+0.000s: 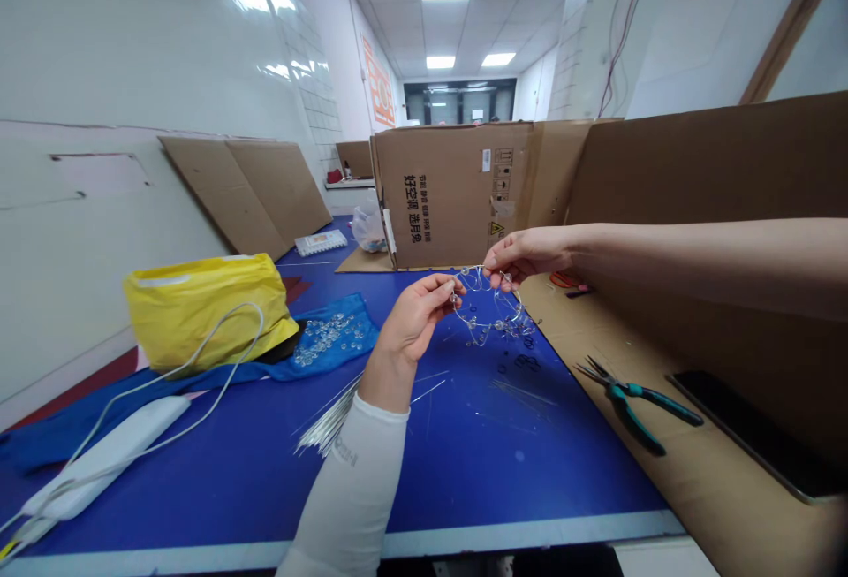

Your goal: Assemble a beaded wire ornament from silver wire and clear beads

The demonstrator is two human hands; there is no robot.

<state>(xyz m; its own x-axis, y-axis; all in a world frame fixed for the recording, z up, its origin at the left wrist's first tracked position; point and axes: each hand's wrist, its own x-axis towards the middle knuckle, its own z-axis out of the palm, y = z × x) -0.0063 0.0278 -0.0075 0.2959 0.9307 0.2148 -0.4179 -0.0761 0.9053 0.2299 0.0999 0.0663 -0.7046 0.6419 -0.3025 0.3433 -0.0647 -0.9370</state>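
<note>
A ring of thin silvery wire with clear beads (498,326) hangs above the blue table, held between both hands. My left hand (422,314) pinches its left side between thumb and fingers. On the upper right, my right hand (523,255) grips the same ring, fingers closed on the wire. Wire loops bend inside the ring. Below it, several small dark rings (528,362) lie on the table. A bundle of straight wires (332,422) lies beside my left forearm, and a few loose wires (523,393) are scattered nearer the middle.
Teal-handled pliers (629,396) and a dark phone (755,431) rest on cardboard at right. Clear beads (329,336) lie on blue cloth at left, by a yellow bag (208,307). A white power strip (109,453) with cable is front left. A cardboard box (457,197) stands behind.
</note>
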